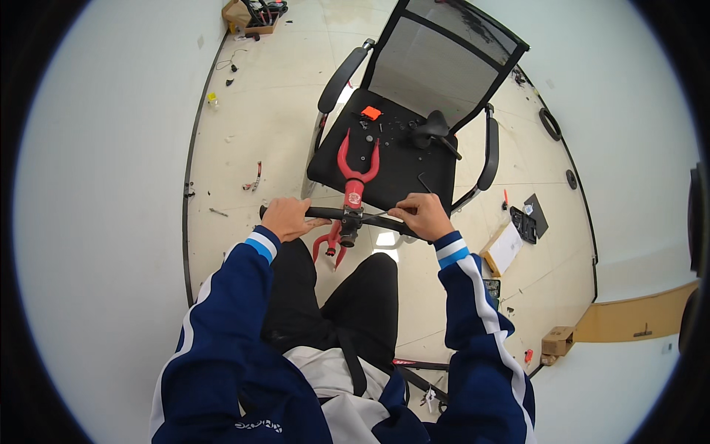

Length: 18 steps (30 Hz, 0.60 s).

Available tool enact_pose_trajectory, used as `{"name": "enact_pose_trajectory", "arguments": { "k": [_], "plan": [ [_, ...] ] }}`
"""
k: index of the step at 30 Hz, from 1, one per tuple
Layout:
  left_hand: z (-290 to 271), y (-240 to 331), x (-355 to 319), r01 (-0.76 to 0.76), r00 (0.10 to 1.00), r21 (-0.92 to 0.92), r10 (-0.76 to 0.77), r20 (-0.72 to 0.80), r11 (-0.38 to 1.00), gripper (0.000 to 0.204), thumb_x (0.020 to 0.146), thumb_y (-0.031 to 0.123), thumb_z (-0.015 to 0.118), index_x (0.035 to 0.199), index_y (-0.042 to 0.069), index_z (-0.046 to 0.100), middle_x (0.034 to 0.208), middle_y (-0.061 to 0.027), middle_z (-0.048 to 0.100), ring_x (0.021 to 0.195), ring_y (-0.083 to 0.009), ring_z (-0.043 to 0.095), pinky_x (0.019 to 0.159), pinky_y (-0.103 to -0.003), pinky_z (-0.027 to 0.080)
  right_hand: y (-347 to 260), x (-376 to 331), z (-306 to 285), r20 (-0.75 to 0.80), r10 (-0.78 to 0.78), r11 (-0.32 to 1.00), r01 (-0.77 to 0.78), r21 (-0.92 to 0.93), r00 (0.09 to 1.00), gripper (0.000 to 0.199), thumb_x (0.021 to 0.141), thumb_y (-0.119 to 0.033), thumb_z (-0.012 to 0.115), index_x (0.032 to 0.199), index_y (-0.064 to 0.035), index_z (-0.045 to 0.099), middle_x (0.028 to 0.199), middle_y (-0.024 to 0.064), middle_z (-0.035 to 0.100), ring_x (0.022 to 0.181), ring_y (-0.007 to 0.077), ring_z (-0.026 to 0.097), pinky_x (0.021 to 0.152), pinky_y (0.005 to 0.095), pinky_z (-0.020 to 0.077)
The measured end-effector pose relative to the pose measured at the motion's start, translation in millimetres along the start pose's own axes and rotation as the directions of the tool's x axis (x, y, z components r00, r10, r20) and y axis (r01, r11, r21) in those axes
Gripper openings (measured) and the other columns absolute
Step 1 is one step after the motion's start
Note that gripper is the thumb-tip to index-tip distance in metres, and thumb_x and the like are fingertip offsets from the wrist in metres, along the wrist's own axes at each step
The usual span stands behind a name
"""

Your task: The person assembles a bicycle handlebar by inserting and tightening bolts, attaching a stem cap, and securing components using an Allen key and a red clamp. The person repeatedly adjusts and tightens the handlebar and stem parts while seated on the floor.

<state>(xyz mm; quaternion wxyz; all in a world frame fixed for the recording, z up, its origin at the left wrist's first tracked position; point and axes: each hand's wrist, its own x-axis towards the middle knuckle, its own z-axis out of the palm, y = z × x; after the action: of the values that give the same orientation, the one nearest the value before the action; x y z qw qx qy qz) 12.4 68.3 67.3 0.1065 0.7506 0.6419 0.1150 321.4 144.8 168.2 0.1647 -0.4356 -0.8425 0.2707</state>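
Fingers of the left hand (287, 218) are wrapped around the left part of a black handlebar (323, 213), with the thumb stretched along it toward the middle. Just below, a second red forked piece (320, 247) is seen, partly hidden behind the bar and the stem. The black stem (350, 224) is set at the middle of the handlebar, in front of the chair, above the gap between the knees. Beyond it, a red fork (356, 176) is pointed away from the person, its two prongs spread over the black chair seat (396, 177). An orange item (371, 113) and scattered small parts are laid behind the prongs; farther right, a black saddle (432, 131) is placed on the seat. Between the fingers of the right hand (423, 214), a thin rod (376, 216) is pinched, its far end brought to the stem. An L-shaped key (424, 181) is seen just above that hand; whether it is joined to the rod cannot be told. On the floor at right, a white-topped box (503, 248) and a dark tool case (523, 225) are placed side by side.
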Motion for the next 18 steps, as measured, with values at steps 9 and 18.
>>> {"name": "enact_pose_trajectory", "arguments": {
  "k": [9,18],
  "plan": [
    [6,10,1,0.015,1.0,-0.012,-0.016,-0.017,1.0,0.083,0.082,0.08,0.052,0.078,-0.002,0.066,0.067,-0.0225,0.064,0.067,-0.0431,0.065,0.064,-0.05,0.05,-58,-92,85,-0.597,0.034,0.94,-0.229,-0.253,0.801,0.021,0.087,-0.018,0.074,0.074,-0.0014,0.071,0.062,0.0145,0.061,0.054,0.0334,0.059,0.05,0.0411,0.0446],
    [8,10,4,0.006,1.0,0.015,-0.006,0.016,1.0,0.086,0.082,0.08,0.052,0.081,-0.005,0.066,0.072,-0.0244,0.065,0.069,-0.0442,0.065,0.065,-0.051,0.052,-110,-100,125,-0.482,0.12,0.914,-0.286,-0.287,0.868,0.009,0.089,-0.007,0.063,0.088,0.0023,0.061,0.072,0.0207,0.061,0.062,0.0354,0.064,0.052,0.0418,0.0508]
  ]
}}
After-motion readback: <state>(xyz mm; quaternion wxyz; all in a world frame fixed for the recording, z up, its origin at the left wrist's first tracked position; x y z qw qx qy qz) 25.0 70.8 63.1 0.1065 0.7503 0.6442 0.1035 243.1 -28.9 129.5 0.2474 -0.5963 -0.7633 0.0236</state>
